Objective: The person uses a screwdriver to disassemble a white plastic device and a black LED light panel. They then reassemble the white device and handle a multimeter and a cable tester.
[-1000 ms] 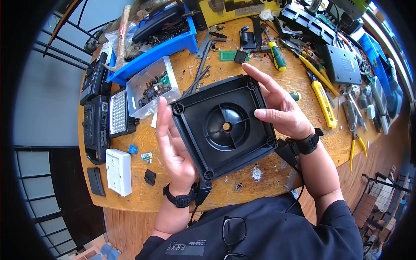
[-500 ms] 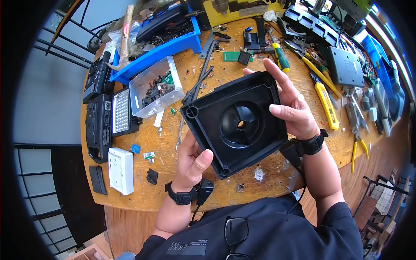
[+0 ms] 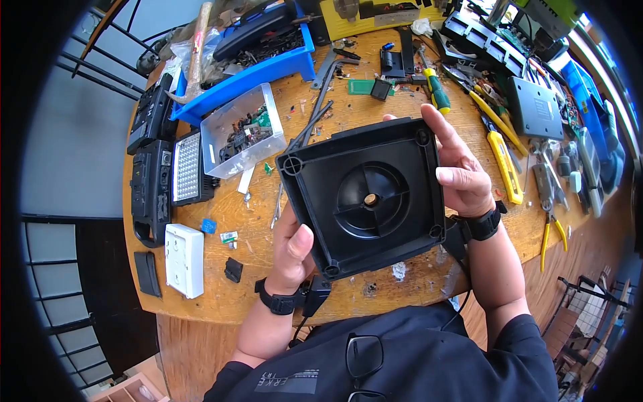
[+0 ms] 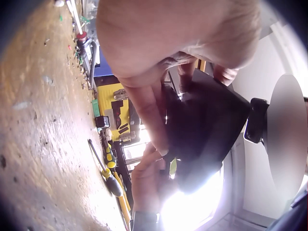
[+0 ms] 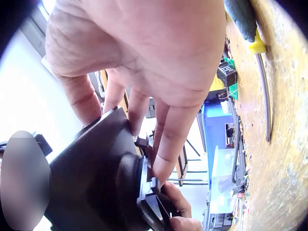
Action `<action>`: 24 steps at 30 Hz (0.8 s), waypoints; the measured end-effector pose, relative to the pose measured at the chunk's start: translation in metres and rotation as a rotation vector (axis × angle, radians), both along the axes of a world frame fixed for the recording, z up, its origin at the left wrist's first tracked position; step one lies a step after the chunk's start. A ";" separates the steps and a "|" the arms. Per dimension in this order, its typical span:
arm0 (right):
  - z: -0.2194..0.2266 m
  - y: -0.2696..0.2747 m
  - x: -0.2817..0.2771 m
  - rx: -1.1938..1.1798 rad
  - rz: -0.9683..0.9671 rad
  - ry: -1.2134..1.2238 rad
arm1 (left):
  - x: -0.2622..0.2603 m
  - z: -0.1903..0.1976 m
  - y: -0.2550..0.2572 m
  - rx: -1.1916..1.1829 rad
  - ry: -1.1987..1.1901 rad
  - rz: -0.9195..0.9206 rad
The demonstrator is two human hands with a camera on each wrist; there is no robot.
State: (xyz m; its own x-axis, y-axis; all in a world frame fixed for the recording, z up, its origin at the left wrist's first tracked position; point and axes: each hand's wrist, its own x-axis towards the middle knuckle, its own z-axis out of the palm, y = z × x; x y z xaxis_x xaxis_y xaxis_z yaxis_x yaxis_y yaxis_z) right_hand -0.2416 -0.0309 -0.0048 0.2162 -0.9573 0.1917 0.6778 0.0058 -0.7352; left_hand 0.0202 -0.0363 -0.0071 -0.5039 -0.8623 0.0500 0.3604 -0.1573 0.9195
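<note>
Both hands hold a square black plastic housing [image 3: 358, 221] over the front of the workbench, its hollow side turned up toward the head. Inside it are a round ribbed recess with a small centre hole and ring-shaped posts at the corners. My left hand [image 3: 293, 251] grips the lower left edge, thumb up by the rim and fingers hidden beneath. On the right side, my right hand [image 3: 462, 167] pinches the rim between thumb and fingers. The right wrist view shows fingers of the right hand [image 5: 139, 62] reaching to the housing's underside [image 5: 91, 178].
A clear bin [image 3: 244, 134] of small parts and a blue tray [image 3: 248, 80] stand at back left. A white box [image 3: 184, 260] lies at front left. To the right are a screwdriver [image 3: 435, 90], a yellow utility knife [image 3: 504, 164] and pliers [image 3: 552, 228].
My left hand has slid from the housing's left side down to its lower left edge, thumb now by the rim. The housing has shifted right, tilted, then levelled somewhat.
</note>
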 end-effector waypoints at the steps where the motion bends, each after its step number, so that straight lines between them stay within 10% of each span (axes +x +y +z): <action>1: -0.001 0.000 0.000 -0.008 0.009 -0.027 | 0.001 0.001 0.000 0.047 0.014 0.004; 24: -0.001 0.001 0.001 -0.097 0.056 -0.031 | 0.003 0.006 -0.001 0.135 -0.025 0.049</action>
State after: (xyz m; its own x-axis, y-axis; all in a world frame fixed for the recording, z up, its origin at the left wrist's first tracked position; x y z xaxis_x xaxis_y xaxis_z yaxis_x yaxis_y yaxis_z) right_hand -0.2402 -0.0303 -0.0054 0.2615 -0.9206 0.2902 0.7005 -0.0258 -0.7131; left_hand 0.0233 -0.0368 -0.0015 -0.4610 -0.8838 -0.0800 0.3482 -0.2630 0.8998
